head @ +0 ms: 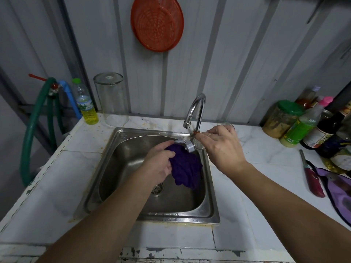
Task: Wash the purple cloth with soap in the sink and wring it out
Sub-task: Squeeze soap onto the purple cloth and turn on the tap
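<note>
The purple cloth (185, 167) hangs bunched up over the steel sink (121, 186), a little below the tap's spout. My left hand (158, 164) grips its left side with curled fingers. At the base of the curved chrome tap (197, 109), my right hand (223, 147) has its fingers curled on the tap's lever (187, 145). I see no water running. A bottle of yellow liquid with a green cap (85, 103) stands at the back left of the counter.
A tall empty glass jar (112, 99) stands behind the sink. Jars and sauce bottles (307, 126) crowd the right back corner. A red-handled tool (312, 177) and purple fabric (340, 190) lie on the right counter. A green hose (32, 130) hangs at left.
</note>
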Demonstrator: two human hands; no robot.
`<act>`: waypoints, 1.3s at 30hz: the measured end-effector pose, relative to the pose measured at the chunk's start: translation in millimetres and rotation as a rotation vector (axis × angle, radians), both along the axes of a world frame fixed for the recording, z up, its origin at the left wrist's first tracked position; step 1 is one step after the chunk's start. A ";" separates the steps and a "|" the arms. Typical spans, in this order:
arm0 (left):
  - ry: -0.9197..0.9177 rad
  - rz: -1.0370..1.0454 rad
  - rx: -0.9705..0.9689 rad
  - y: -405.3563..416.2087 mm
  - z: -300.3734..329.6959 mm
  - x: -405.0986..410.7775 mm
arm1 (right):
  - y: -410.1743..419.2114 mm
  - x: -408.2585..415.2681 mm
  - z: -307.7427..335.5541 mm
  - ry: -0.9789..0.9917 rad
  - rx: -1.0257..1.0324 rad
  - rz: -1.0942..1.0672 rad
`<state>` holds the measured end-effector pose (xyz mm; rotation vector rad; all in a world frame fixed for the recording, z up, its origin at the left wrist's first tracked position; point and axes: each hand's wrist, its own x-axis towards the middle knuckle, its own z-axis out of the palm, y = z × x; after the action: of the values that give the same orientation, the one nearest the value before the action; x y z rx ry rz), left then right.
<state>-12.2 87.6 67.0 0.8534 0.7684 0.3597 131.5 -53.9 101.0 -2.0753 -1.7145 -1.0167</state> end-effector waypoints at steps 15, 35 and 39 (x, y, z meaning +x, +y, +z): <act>-0.003 -0.006 -0.007 1.3 0.4 0.4 | -0.2 0.2 -0.2 0.023 -0.014 0.011; 0.007 -0.031 0.011 2.5 -5.0 0.1 | -27.4 4.8 -53.4 0.590 0.006 -0.206; 0.002 -0.035 0.005 1.6 -6.0 1.8 | -48.1 10.2 -83.4 0.889 0.043 -0.350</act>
<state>-10.5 89.2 61.0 0.8710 0.7540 0.3302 141.7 -102.0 17.6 -2.3098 -0.8924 -0.1031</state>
